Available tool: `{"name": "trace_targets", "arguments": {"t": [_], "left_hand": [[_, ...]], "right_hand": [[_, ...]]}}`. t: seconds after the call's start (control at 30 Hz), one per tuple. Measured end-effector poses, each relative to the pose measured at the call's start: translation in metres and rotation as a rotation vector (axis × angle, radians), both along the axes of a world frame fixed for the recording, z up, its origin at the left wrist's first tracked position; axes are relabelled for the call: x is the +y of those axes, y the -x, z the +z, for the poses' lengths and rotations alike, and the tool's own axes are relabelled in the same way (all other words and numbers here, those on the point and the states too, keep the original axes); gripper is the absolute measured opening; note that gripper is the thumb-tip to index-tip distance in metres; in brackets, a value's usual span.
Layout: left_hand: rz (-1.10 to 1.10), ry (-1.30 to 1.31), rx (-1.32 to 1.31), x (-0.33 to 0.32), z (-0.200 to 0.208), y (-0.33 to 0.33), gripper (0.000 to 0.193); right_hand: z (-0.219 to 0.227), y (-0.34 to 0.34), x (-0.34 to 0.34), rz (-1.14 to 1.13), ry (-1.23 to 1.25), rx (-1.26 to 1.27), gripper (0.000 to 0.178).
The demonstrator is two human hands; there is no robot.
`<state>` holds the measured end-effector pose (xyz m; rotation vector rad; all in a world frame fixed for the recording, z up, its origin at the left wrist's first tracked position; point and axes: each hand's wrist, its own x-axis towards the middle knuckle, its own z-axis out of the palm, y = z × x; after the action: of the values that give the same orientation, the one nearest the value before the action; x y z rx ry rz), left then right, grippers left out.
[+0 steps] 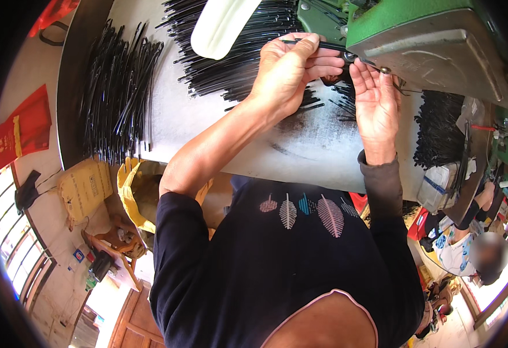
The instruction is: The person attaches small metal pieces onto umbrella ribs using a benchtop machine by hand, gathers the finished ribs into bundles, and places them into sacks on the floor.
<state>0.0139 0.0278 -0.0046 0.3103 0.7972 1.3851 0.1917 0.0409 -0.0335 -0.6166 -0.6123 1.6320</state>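
My left hand (pixel 280 75) pinches a thin black rod (pixel 332 46) between thumb and fingers, just left of the green machine (pixel 375 23). The rod runs rightward toward a small dark round fitting (pixel 349 57) under the machine's metal face. Right of that fitting, my right hand (pixel 375 110) is raised palm up. Its fingertips close around the rod's dark stretch by a small metal knob (pixel 385 71). What exactly the fingertips grip is partly hidden. Several similar black rods lie in a wide pile (pixel 213 69) behind my left hand.
Another bundle of black rods (pixel 120 93) lies at the table's left. More dark pieces (pixel 439 127) are heaped at the right, by a clear plastic box (pixel 439 185). A white curved piece (pixel 219 29) hangs above the pile. A person (pixel 468 249) sits at the far right.
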Motion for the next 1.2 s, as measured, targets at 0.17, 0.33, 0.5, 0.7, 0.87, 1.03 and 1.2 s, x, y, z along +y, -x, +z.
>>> {"name": "trace_targets", "arguments": {"t": [0.17,0.33,0.5,0.7,0.87,1.03,1.2], "left_hand": [[-0.005,0.004,0.018,-0.001,-0.004,0.000,0.015],[-0.010,-0.028,-0.003,-0.003,0.000,0.000,0.016],[0.005,-0.017,-0.031,-0.006,-0.008,0.000,0.015],[0.032,-0.076,0.069,0.003,-0.005,-0.008,0.018],[-0.010,-0.040,0.160,0.005,0.000,0.002,0.016],[-0.080,-0.032,0.126,0.011,0.003,0.012,0.010],[-0.120,-0.090,0.059,0.001,-0.005,0.015,0.011]], "right_hand": [[0.000,0.000,0.000,-0.003,-0.012,-0.023,0.021],[0.003,-0.001,-0.002,-0.012,-0.032,-0.048,0.020],[0.000,0.001,-0.002,-0.021,-0.013,-0.074,0.019],[0.000,-0.006,-0.003,-0.049,0.018,-0.098,0.016],[-0.007,0.002,-0.002,0.004,0.001,0.096,0.013],[0.024,-0.029,-0.023,0.092,0.129,-0.224,0.023],[0.065,-0.118,-0.028,-0.336,-0.395,-1.553,0.013]]}}
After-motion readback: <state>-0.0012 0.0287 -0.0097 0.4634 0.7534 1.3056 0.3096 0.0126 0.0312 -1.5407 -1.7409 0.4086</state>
